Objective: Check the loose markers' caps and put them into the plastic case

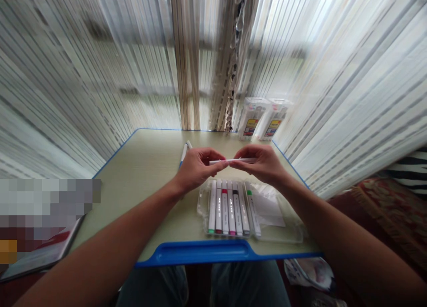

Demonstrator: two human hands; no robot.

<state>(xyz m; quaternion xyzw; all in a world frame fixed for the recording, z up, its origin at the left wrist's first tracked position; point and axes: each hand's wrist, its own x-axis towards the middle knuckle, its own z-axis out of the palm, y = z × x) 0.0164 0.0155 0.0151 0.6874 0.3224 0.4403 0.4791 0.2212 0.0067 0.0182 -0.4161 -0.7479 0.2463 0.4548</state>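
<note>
Between my two hands a slim white marker pen is held level above the table. My left hand pinches its left end, and my right hand pinches it from the right; the fingertips nearly meet in the middle. Below them lies an open clear plastic case with several white markers in a row, their ends green, red, pink and black. One green-banded marker rests in the lid side, beside a white paper sheet. Behind my left hand lie white markers, partly hidden.
The light wood table has a blue edge and a blue front pen tray. Two clear packages stand at its back right corner, against white string curtains. A white bag lies below at right.
</note>
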